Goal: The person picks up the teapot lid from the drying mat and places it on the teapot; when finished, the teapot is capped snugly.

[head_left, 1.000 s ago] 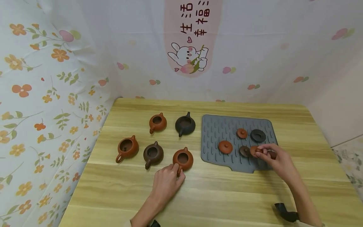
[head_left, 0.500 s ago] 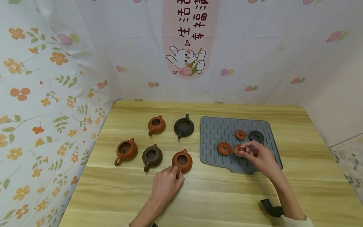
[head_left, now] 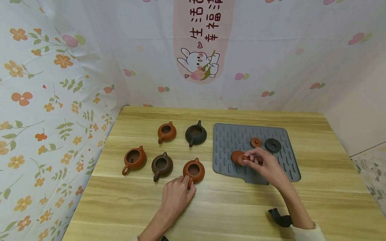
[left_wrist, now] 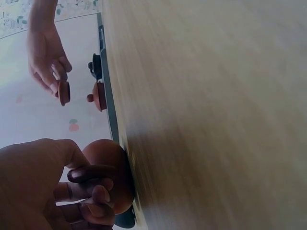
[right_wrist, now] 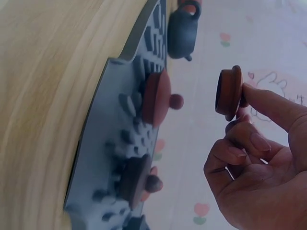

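Observation:
In the head view, my left hand [head_left: 178,195] grips the handle of an orange-brown clay teapot [head_left: 194,170], which stands lidless on the table. Thumb and fingers also show round that handle in the left wrist view. My right hand [head_left: 265,167] pinches a small reddish-brown teapot lid [right_wrist: 229,93] by its knob. The lid hangs above the grey mat [head_left: 224,140], tilted on edge in the right wrist view. From the head view it overlaps another reddish lid [head_left: 236,156] lying on the mat. A dark brown lid [right_wrist: 134,179] rests on the mat too, mostly hidden by my right hand from above.
Left of the mat stand more lidless teapots: a black one [head_left: 196,134], a dark brown one [head_left: 162,165], a small orange one [head_left: 167,132] and a larger orange one [head_left: 134,160]. A small red lid [head_left: 256,143] and a black lid [head_left: 272,145] lie on the mat.
My right hand has carried the held lid leftward across the mat, from over the dark brown lid to over the leftmost red lid. The left hand stays on the teapot handle.

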{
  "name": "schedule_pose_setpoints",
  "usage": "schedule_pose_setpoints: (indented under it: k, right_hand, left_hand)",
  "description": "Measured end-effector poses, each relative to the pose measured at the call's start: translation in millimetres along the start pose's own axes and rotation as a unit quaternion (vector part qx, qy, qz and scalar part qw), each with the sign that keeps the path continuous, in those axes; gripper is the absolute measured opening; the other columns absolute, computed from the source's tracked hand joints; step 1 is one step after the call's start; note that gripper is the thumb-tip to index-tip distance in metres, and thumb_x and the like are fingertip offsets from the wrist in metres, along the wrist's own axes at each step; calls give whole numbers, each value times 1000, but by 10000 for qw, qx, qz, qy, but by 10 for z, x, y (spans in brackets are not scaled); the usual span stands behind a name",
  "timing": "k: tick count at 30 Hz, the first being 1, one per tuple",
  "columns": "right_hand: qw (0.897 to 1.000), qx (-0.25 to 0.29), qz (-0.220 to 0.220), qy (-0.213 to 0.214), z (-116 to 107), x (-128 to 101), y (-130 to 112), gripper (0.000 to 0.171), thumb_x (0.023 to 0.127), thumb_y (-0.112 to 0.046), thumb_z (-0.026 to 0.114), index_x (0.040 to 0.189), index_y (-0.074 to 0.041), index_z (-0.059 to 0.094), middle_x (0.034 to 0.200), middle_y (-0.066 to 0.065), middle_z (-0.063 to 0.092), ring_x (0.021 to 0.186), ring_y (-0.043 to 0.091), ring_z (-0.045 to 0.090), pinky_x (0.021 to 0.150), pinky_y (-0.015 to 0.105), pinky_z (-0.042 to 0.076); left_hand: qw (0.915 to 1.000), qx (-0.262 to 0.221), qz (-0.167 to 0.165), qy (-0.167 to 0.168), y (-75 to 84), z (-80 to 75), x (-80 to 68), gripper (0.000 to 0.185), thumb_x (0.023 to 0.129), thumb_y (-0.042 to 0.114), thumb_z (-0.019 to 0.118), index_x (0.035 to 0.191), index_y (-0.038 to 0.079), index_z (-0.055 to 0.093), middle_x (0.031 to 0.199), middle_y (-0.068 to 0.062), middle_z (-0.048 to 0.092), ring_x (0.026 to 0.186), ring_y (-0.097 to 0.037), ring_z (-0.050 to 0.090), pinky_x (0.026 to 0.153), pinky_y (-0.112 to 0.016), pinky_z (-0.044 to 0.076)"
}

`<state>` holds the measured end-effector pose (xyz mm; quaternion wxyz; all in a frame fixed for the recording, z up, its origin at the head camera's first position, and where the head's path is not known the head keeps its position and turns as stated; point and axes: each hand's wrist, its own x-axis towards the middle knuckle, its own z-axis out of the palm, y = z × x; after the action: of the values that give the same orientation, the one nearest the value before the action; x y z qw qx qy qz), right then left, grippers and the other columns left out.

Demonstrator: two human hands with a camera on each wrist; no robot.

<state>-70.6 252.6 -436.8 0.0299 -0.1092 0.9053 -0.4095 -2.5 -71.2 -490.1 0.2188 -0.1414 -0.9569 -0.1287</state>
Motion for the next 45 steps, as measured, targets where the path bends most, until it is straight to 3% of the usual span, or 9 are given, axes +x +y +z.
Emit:
schedule_pose_setpoints:
  k: [10, 28, 45]
  right_hand:
    - [9999, 37, -77, -77, 71, 71, -100, 19, 93, -23, 73, 109, -14, 66, 92, 3, 61, 66, 3, 51, 59, 23, 45]
    - [9975, 431, -326, -465, 223, 162, -325, 17, 92, -20, 74, 106, -16, 66, 92, 2, 55, 68, 7, 49, 61, 23, 45]
    - [9954, 239, -670, -637, 394, 226, -498, 17, 90, -18, 76, 105, -17, 67, 87, -1, 55, 66, 5, 44, 59, 24, 41]
  left_hand:
    - [9999, 68, 17, 86, 2, -3, -3, 32, 76, 20, 76, 62, 20, 47, 57, 8, 47, 47, -8, 44, 45, -21, 31]
    - [9999, 102, -1, 46, -1, 8, 3, 31, 77, 22, 75, 63, 20, 48, 56, 9, 45, 46, -7, 44, 44, -21, 29]
    - [9999, 75, -50, -52, 1, -17, -3, 26, 79, 23, 75, 65, 20, 54, 58, 8, 51, 46, -9, 51, 43, -23, 34]
